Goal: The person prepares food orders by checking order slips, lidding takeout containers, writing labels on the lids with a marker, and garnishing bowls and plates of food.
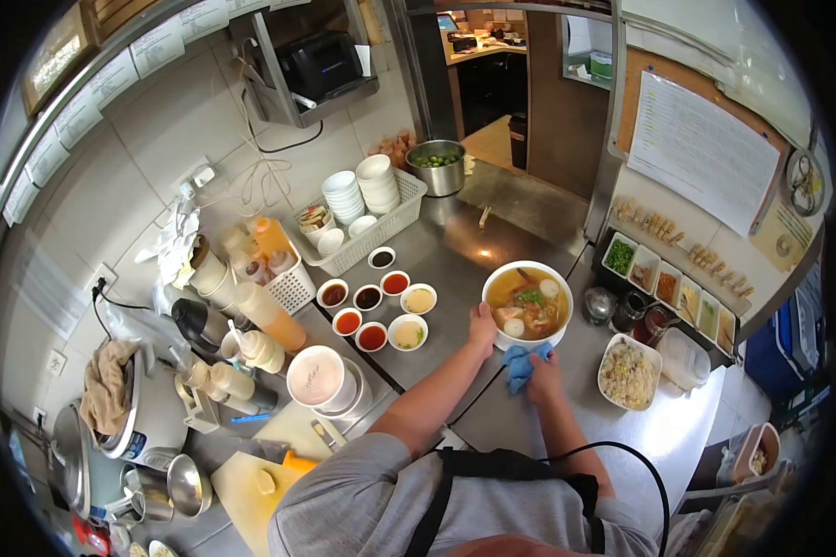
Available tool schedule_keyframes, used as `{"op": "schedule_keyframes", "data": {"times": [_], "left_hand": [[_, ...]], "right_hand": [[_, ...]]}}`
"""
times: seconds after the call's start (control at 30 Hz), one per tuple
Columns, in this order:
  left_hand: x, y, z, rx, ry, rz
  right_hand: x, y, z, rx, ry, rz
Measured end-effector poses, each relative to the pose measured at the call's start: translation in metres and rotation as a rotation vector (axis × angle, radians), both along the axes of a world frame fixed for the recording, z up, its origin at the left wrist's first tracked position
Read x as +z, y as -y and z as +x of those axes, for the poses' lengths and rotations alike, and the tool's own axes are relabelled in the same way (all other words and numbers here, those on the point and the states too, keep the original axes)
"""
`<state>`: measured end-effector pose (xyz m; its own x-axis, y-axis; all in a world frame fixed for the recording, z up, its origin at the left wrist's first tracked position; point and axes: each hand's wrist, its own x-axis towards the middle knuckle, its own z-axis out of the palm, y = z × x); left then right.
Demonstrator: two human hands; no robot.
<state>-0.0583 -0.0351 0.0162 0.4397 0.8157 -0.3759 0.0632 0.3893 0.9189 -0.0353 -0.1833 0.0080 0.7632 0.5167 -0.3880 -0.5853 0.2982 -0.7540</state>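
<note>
A large white bowl of soup (pixel 528 306) stands on the steel counter, with broth, halved eggs, meat and chopped green onion in it. My left hand (pixel 481 330) holds the bowl's left side, its fingers partly hidden by the wall. In my right hand (pixel 545 373) is a bunched blue cloth (pixel 520 369), pressed against the bowl's near side. Left of the bowl, several small sauce dishes (pixel 408 331) hold red, dark and pale sauces. A white container of rice or a similar grainy food (pixel 630 373) is to the right of my right hand.
Stacked white cups fill a grey basket (pixel 387 223) at the back, beside a steel pot of limes (pixel 437 167). A topping rack (pixel 667 290) and jars (pixel 599 304) line the right. Bottles (pixel 267 314), a white tub (pixel 316 379) and a cutting board (pixel 241 492) crowd the left.
</note>
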Motion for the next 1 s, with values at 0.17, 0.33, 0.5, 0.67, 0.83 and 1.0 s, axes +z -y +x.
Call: {"op": "schedule_keyframes", "data": {"times": [0.17, 0.33, 0.5, 0.67, 0.83, 1.0], "left_hand": [[-0.021, 0.017, 0.003, 0.149, 0.051, 0.063], [-0.033, 0.033, 0.006, 0.242, 0.087, -0.019], [-0.043, 0.033, 0.007, 0.131, 0.047, -0.172], [0.009, 0.054, -0.001, 0.183, -0.011, -0.224], [0.000, 0.052, 0.005, 0.036, -0.088, -0.258], [0.011, 0.052, 0.003, -0.128, 0.093, -0.326]], "right_hand": [[-0.005, 0.002, 0.000, -0.005, 0.092, -0.106], [-0.004, 0.014, 0.019, 0.059, 0.134, -0.121], [-0.011, 0.016, 0.049, 0.127, 0.169, -0.167], [-0.020, 0.008, 0.080, 0.159, 0.229, -0.256], [0.010, 0.003, 0.092, 0.168, 0.269, -0.267], [-0.001, -0.012, 0.126, 0.128, 0.315, -0.299]]}}
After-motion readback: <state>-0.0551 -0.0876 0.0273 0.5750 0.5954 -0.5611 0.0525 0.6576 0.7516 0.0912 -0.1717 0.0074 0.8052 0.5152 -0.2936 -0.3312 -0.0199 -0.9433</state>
